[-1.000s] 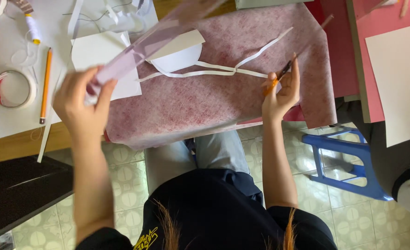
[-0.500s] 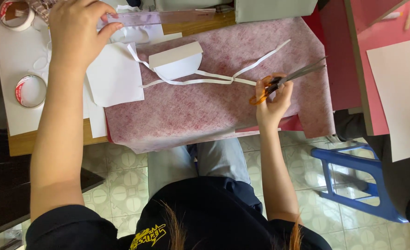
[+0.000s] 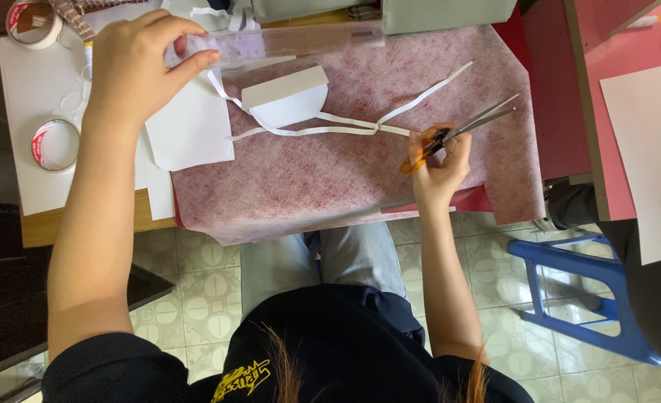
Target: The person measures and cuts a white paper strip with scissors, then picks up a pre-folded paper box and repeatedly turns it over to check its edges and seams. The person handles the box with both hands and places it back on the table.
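My left hand (image 3: 138, 67) grips one end of a clear plastic ruler (image 3: 293, 41) that lies flat along the far edge of a pink speckled sheet (image 3: 360, 172). My right hand (image 3: 441, 166) is shut on orange-handled scissors (image 3: 453, 134), blades pointing right above the sheet. Between the hands lies a white half-round cardboard piece (image 3: 289, 101) with long white paper strips (image 3: 390, 123) trailing from it. A cut white paper piece (image 3: 192, 130) sits under my left wrist.
White sheets (image 3: 35, 119) cover the wooden table at left, with two tape rolls (image 3: 54, 145) (image 3: 33, 19) on them. A grey box (image 3: 420, 11) stands at the far edge. A red table (image 3: 569, 89) with white paper (image 3: 647, 149) is at right, a blue stool (image 3: 569, 298) below.
My left hand carried the ruler from above the sheet to its far edge and laid it flat. My right hand with the scissors shifted slightly; the view tilted.
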